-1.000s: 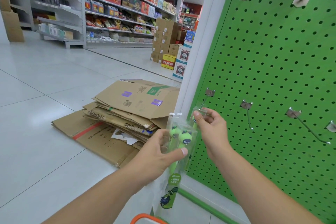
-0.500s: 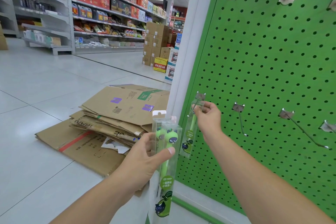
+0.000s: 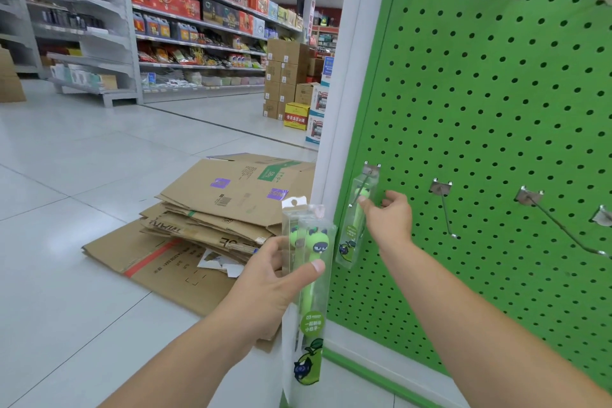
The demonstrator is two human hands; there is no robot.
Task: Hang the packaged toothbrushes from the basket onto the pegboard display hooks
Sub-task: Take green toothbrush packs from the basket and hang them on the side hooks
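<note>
At the pegboard, right hand pinches a light, stiff toothbrush pack near its hang-tab; left hand grips two spares.

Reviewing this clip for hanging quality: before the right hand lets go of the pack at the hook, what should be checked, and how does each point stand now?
1. Hanging pack threaded on leftmost hook: ok, the wire runs through its top.
2. Pushed fully back to the pegboard: cannot tell.
3. Right hand off the pack: not ok, fingertips pinch it.
4. Left hand holds the remaining packs securely: ok.
5. Next hook free: ok.
</note>
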